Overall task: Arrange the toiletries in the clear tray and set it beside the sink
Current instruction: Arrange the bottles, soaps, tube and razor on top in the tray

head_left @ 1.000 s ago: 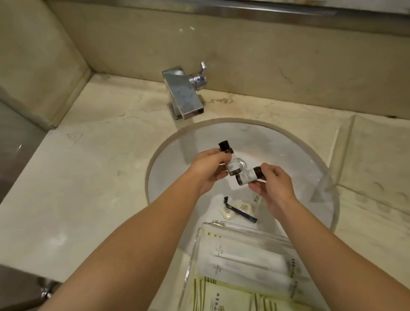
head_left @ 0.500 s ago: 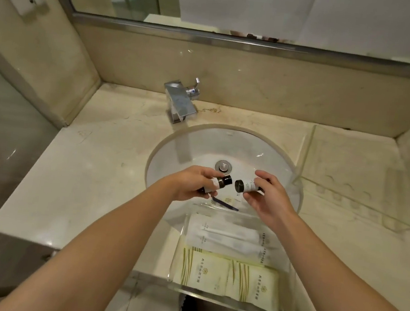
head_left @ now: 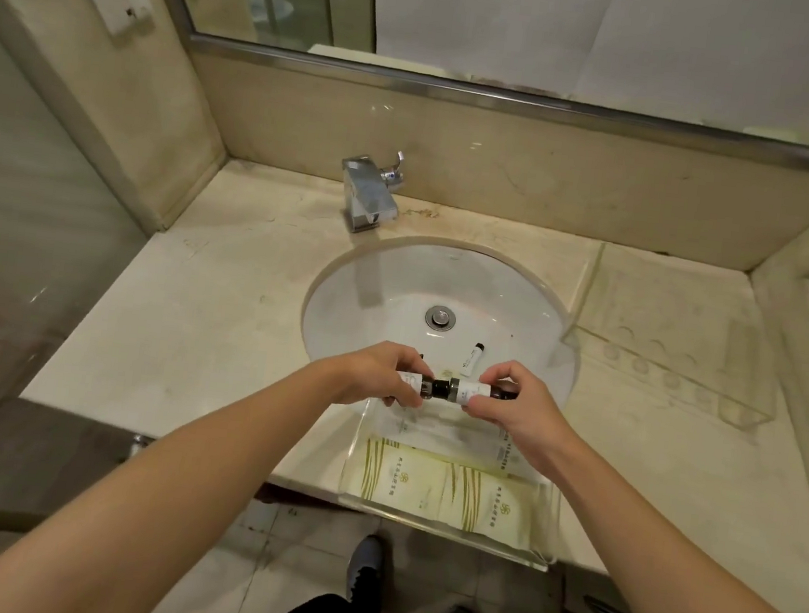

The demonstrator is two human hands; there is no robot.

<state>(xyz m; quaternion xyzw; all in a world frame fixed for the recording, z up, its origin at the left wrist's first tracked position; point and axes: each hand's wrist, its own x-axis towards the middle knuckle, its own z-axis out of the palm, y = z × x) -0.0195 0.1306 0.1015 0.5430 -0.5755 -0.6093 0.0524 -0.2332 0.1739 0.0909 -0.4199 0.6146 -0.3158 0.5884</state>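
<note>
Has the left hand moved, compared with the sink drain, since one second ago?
Yes. The left hand now lies nearer the person than the sink drain; before, it was beside it.

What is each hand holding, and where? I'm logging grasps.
Left hand pinches a small bottle round its body; right hand pinches another small bottle round its labelled middle.

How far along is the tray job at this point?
Done: flat packets lie in the clear tray. In hand: left hand and right hand each grip a small bottle. Left: a tube lies in the sink; the tray overhangs the counter's front edge.
</note>
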